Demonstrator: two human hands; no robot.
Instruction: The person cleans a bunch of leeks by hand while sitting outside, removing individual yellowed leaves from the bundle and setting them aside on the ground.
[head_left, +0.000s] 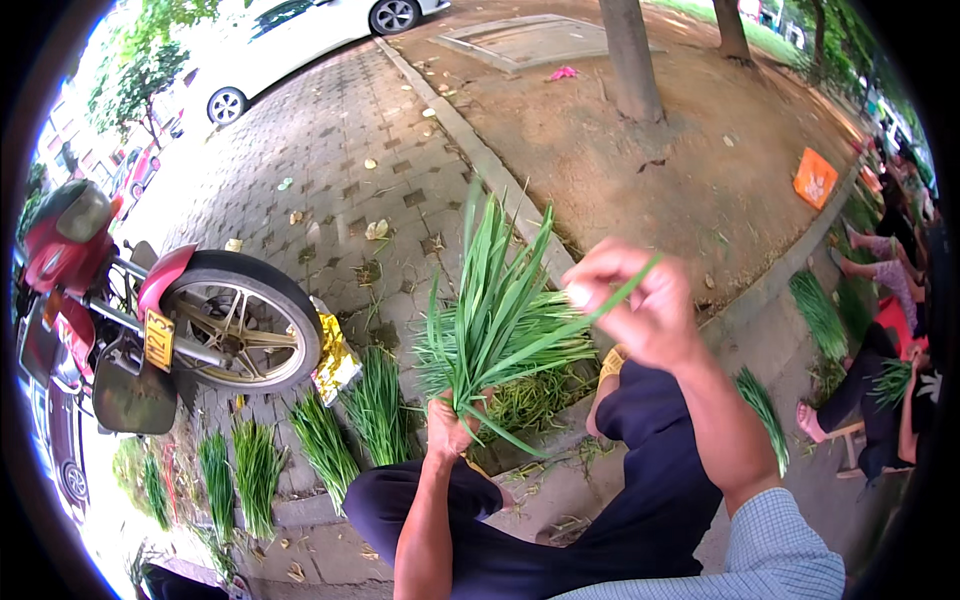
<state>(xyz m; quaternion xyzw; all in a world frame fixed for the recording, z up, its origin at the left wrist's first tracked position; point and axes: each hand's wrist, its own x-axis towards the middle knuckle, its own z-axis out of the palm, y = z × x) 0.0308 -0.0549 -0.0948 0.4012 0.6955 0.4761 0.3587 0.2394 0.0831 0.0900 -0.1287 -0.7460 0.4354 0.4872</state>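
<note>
My left hand (450, 427) grips a bunch of long flat green leaves (487, 300), which look like garlic chives, by the lower end, tips fanning up and away from me. Raised to the right, my right hand (649, 311) is slightly blurred. Its fingertips pinch a single leaf blade (551, 341) that slants out of the bunch, the tip jutting past the fingers. Behind the bunch lies a heap of similar greens (570, 326), partly hidden by it. Yellowish-green trimmings (536, 401) are spread on the ground between my feet.
Several bundles of greens (324, 442) lie along the kerb at left. A red motorcycle's front wheel (240, 322) stands close by, beside gold foil (335, 360). At right, another bundle (763, 420) lies near a seated person (862, 397) holding greens. A tree trunk (631, 60) rises ahead.
</note>
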